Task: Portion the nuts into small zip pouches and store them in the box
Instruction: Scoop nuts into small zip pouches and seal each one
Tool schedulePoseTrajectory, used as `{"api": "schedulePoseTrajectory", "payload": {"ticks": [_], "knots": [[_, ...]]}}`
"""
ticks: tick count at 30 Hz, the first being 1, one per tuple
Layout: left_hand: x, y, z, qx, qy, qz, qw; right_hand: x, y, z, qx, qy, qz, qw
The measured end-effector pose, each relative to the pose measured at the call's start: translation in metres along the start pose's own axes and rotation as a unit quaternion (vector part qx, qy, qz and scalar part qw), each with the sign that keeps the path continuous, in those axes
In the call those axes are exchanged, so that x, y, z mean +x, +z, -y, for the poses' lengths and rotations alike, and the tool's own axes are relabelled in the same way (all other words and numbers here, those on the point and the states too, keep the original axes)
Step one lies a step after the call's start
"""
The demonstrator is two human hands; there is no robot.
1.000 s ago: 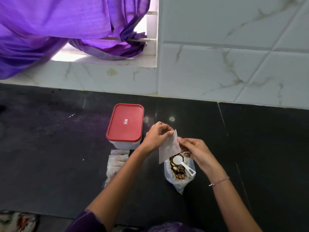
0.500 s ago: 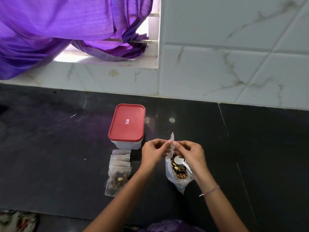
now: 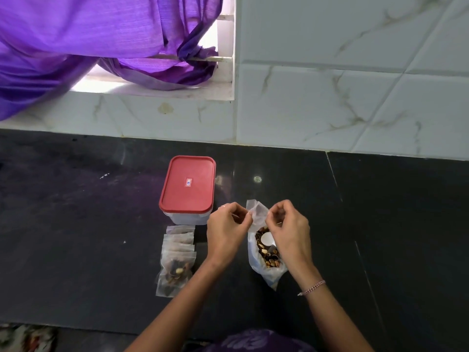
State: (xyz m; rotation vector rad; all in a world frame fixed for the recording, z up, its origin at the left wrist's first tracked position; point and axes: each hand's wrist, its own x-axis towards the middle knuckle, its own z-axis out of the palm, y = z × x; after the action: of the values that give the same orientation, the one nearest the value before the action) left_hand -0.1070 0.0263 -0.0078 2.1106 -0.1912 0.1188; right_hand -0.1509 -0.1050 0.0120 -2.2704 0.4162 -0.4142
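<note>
My left hand (image 3: pixel 227 231) and my right hand (image 3: pixel 289 229) pinch the two sides of a small clear zip pouch (image 3: pixel 256 212), held upright with its mouth pulled apart just above the big bag of mixed nuts (image 3: pixel 266 260). A white scoop (image 3: pixel 267 240) lies inside that bag on the nuts. To the left, a row of filled small pouches (image 3: pixel 177 260) lies overlapping on the counter. Behind them stands the box (image 3: pixel 187 190), a clear tub with its red lid on.
Everything sits on a black stone counter (image 3: pixel 76 224) that ends at a white marble-tiled wall (image 3: pixel 330 110). A purple curtain (image 3: pixel 88 41) hangs over the window ledge at the back left. The counter's front edge runs along the bottom of the view.
The pouch was held flat and higher by one corner; both hands have lowered it over the nut bag and spread its mouth. The filled pouches, earlier hidden by my left arm, now show.
</note>
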Motion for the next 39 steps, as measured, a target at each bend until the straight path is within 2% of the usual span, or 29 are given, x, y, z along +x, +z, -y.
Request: {"api": "schedulePoseTrajectory", "payload": {"ticks": [4,8,10,12,14,20,24,27,30,32,34,37,39], "knots": [[-0.002,0.006,-0.007,-0.028,0.017,0.009,0.999,0.000,0.006,0.010,0.110,0.072,0.063,0.989],[-0.001,0.004,-0.003,-0.033,0.017,0.011,0.999,0.005,0.011,0.001,0.221,0.158,0.085,0.959],[0.001,0.001,0.000,-0.016,0.016,-0.001,1.000,0.006,0.010,-0.004,0.174,0.132,0.053,0.974],[0.002,0.000,0.001,0.013,0.024,-0.014,1.000,0.006,0.007,-0.005,0.031,0.053,0.005,0.998],[0.002,0.001,-0.002,0.030,0.039,-0.008,0.999,0.003,0.006,0.002,-0.062,-0.018,-0.015,0.998],[-0.001,0.007,-0.007,0.001,0.086,0.026,0.996,0.009,0.011,0.006,-0.027,0.015,0.041,0.999],[0.002,0.004,-0.002,0.001,0.091,0.024,0.996,0.012,0.003,0.004,-0.089,-0.002,0.018,0.996],[0.004,0.002,0.000,-0.054,0.090,0.067,0.992,0.013,0.003,0.008,-0.112,-0.004,0.029,0.993],[0.012,0.002,0.008,-0.142,0.052,0.084,0.985,0.012,0.003,0.010,-0.091,0.011,0.048,0.995],[0.018,0.006,0.019,-0.135,0.001,0.052,0.990,0.013,0.002,0.011,-0.071,0.015,0.050,0.996],[0.024,0.011,0.028,-0.112,-0.089,0.041,0.989,0.013,0.001,0.012,-0.061,0.021,0.052,0.997],[0.028,0.020,0.037,-0.172,-0.243,0.082,0.951,0.013,0.001,0.015,-0.052,0.029,0.051,0.997],[0.029,0.023,0.040,-0.248,-0.304,0.084,0.916,0.011,0.000,0.016,-0.041,0.033,0.042,0.998]]}}
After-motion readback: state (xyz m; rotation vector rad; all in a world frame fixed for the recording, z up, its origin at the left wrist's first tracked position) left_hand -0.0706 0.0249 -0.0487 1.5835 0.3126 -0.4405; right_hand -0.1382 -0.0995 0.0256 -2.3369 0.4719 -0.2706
